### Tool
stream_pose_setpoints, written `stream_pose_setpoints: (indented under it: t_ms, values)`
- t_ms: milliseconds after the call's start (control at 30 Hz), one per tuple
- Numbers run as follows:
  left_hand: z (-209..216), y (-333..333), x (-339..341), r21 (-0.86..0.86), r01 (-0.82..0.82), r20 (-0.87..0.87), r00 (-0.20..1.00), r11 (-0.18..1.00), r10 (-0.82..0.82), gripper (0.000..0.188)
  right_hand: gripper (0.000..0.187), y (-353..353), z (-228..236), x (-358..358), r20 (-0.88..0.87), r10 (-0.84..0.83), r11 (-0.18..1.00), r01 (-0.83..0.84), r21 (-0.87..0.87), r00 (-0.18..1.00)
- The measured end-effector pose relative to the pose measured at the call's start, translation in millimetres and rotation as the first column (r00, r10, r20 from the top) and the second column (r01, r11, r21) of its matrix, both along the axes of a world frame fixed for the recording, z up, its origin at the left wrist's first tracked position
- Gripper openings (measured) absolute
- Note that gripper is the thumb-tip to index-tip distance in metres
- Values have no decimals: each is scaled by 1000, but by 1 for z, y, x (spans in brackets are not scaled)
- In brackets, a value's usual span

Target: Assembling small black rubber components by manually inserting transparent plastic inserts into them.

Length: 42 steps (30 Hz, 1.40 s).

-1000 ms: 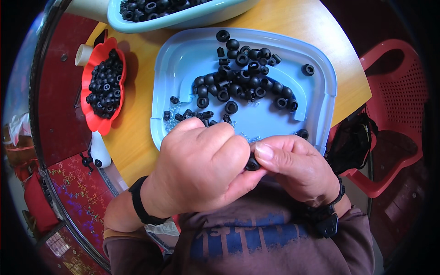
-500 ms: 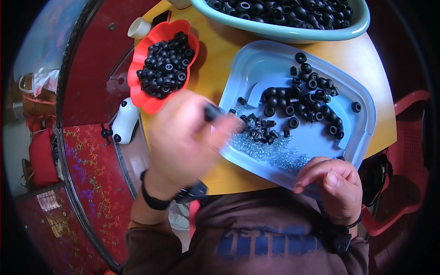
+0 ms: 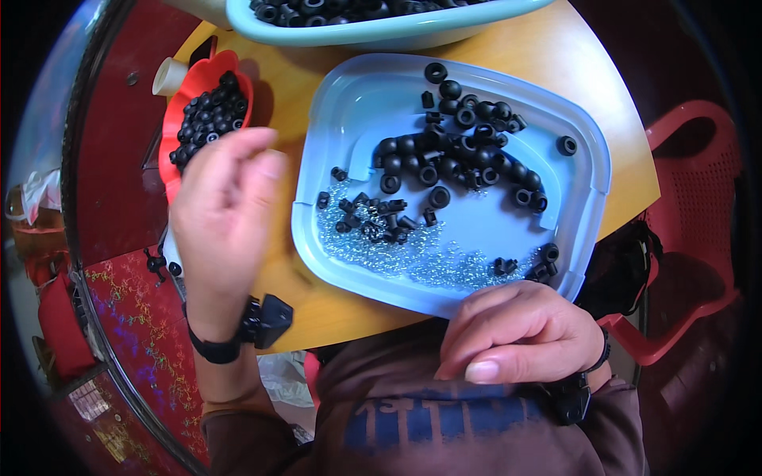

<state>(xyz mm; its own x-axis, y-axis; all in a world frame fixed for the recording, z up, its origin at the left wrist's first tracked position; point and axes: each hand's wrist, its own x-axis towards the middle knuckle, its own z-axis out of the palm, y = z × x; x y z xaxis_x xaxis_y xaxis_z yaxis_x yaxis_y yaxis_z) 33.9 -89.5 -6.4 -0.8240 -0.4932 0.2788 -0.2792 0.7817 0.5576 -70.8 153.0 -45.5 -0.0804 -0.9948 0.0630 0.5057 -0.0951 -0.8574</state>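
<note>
My left hand [image 3: 222, 214] is raised beside the near side of a red scalloped bowl [image 3: 170, 151] that holds small black ball-shaped parts [image 3: 208, 117]. Its fingers are loosely bent and apart, with nothing visible between them. Over the near right edge of a pale blue tray [image 3: 317, 274] is my right hand [image 3: 524, 333], its fingers curled together and the thumb beneath; whatever may be inside is hidden. The tray holds loose black rings, balls and stemmed pieces [image 3: 452, 163]. Small clear springs or coils [image 3: 405, 258] are spread along its near side.
A large light-green basin [image 3: 381, 33] full of black parts stands at the far edge of the yellow wooden table [image 3: 278, 103]. Beside the red bowl lies a cream cup [image 3: 170, 77]. To the right is a red plastic chair [image 3: 698, 206].
My left hand has let go of a dark part and shifted left next to the red bowl. The right hand has turned and its fingers have curled. The whole view has shifted.
</note>
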Motion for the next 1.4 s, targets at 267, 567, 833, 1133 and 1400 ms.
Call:
stream_pose_setpoints:
  t_ms: [267,567,833,1133,1400]
  values:
    - [-8,62,-45,-140,596,396,766,791,-507,21,13,5,1,0,-50,-4,999,1,-50,999]
    - [-17,60,-40,67,526,214,823,848,-527,27,15,10,14,0,277,-329,903,215,372,903]
    - [-3,75,-26,129,556,3,828,821,-561,29,24,5,6,6,341,-461,865,329,379,820]
    - [-6,84,-17,227,460,-37,885,859,-464,32,21,6,11,6,335,-494,851,368,375,802]
    - [-4,92,-20,100,561,-58,828,821,-558,39,20,9,7,6,358,-421,895,319,312,833]
